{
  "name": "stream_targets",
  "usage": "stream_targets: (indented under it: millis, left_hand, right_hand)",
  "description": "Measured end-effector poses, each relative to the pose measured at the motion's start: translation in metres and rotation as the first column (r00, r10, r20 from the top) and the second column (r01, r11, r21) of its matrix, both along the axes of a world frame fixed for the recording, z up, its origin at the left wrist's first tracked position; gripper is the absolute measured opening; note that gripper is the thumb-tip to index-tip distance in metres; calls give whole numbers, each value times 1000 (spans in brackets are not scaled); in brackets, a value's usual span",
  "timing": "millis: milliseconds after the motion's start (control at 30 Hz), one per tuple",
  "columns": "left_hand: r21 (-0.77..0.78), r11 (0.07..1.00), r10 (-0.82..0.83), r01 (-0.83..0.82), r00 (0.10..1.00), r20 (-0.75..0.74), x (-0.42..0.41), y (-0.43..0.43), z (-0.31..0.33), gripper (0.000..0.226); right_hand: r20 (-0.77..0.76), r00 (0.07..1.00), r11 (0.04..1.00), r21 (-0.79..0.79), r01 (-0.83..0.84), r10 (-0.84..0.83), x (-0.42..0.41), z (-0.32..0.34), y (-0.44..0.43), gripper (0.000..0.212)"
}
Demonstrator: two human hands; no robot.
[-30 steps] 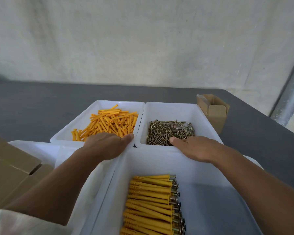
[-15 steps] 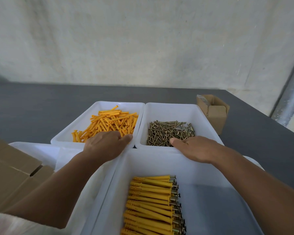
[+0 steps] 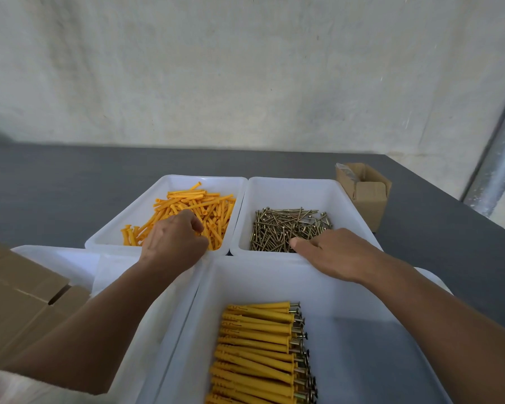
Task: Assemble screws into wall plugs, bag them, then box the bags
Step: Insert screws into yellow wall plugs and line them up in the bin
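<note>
Forward and down has gone the left hand [image 3: 174, 243]: half a second ago it lay flat over the near rim of the plug tray [image 3: 204, 178] with its thumb out, and now it sits inside, fingers curled into the loose orange wall plugs [image 3: 200, 207]. The knuckles hide the fingertips, so I cannot tell whether a plug is pinched between them. The right hand [image 3: 336, 255] has hardly shifted. It lies flat and relaxed across the near rim of the screw tray [image 3: 295, 192], thumb stretched out to the left, fingers reaching onto the nearest of the brass-coloured screws [image 3: 286, 225].

Both piles sit toward the near end of their trays, right under the hands. The two white trays stand side by side, touching along their long edges, plugs on the left and screws on the right.

Nearer the person, between the forearms, a larger white bin [image 3: 245, 282] holds a neat row of finished plugs [image 3: 257, 339] – yellow bodies pointing left, screw heads sticking out on the right.

Further out on the dark grey table [image 3: 56, 185], a small open cardboard box [image 3: 368, 199] stands just beside the screw tray's far right corner. At the left edge lies a bigger cardboard box [image 3: 15, 301], partly over another white tray [image 3: 56, 255].
</note>
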State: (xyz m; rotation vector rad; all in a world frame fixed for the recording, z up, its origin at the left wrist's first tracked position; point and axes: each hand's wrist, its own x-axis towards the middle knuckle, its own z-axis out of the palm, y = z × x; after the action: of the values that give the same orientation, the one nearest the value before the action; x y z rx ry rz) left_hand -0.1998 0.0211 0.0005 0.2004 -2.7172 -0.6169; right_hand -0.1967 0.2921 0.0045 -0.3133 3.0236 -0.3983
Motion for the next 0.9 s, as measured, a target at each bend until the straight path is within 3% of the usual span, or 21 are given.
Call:
stream_targets:
  millis: [267, 467, 600, 700, 900]
  left_hand:
    - [66, 998, -8, 13, 997, -70, 0, 1, 2, 24]
    - [194, 980, 0, 42, 977, -211, 6, 7, 9, 13]
    - [305, 944, -34, 126, 957, -289, 8, 10, 16, 11]
    - [471, 856, -63, 213, 947, -314, 9, 12, 21, 12]
    - [769, 561, -70, 306, 943, -324, 16, 17, 32, 14]
  right_hand:
    - [-131, 990, 998, -18, -63, 60, 3, 12, -2, 50]
    - [-171, 981, 996, 33, -84, 88, 7, 16, -5, 37]
    - [-193, 979, 996, -50, -79, 68, 13, 21, -8, 29]
    - [-279, 960, 991, -115, -66, 32, 14, 24, -9, 31]
    - [-363, 928, 950, -309, -35, -84, 14, 31, -11, 28]
